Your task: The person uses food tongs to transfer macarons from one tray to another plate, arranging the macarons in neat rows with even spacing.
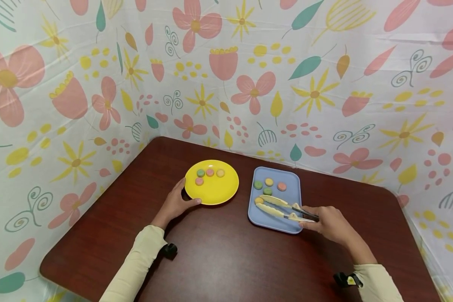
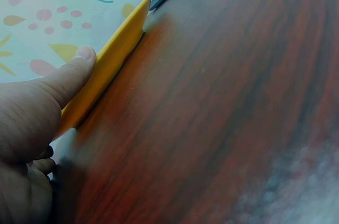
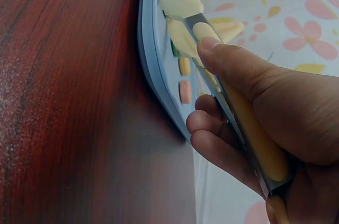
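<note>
My left hand [image 1: 176,200] grips the near left rim of a round yellow plate [image 1: 219,193], its thumb on the rim in the left wrist view. Green, pink and cream macarons [image 1: 209,172] sit toward the plate's far left side. In my right hand [image 1: 332,224] is a pair of tongs [image 3: 249,134] with cream-coloured tips, held over a blue tray [image 1: 254,216]. A yellow-orange macaron [image 1: 259,201] lies between the tong tips; whether they squeeze it is unclear. Green, yellow and pink macarons [image 1: 282,186] rest farther back on the tray.
Both dishes stand on a dark brown wooden table [image 1: 211,260] with rounded corners. A white sheet with a floral print [image 1: 219,100] hangs behind the table and along its left side. The plate lies left of the tray, with a strip of tabletop between them.
</note>
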### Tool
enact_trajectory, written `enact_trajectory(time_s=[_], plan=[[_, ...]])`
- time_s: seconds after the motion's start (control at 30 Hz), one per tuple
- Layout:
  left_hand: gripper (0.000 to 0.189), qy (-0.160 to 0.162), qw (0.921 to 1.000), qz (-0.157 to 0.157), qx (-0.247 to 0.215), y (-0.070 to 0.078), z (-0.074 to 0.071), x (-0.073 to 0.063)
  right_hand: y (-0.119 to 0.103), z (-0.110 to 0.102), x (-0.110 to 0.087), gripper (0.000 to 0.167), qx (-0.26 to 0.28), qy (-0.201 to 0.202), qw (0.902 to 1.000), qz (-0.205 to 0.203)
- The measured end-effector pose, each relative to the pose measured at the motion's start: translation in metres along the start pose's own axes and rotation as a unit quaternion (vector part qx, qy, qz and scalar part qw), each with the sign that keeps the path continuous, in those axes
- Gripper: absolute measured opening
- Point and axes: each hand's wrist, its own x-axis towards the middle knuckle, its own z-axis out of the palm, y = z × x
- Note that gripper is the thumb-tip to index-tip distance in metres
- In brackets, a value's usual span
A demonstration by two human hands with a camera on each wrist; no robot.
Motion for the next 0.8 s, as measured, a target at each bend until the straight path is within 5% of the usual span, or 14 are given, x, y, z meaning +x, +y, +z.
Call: enact_trajectory(time_s=[0.8], plan=[[0.114,0.003,1.0000,0.006,0.002,-0.002,0.000,0.000,-0.007,-0.021,0.019,0.060,0.024,0.011,0.9996,0.004]])
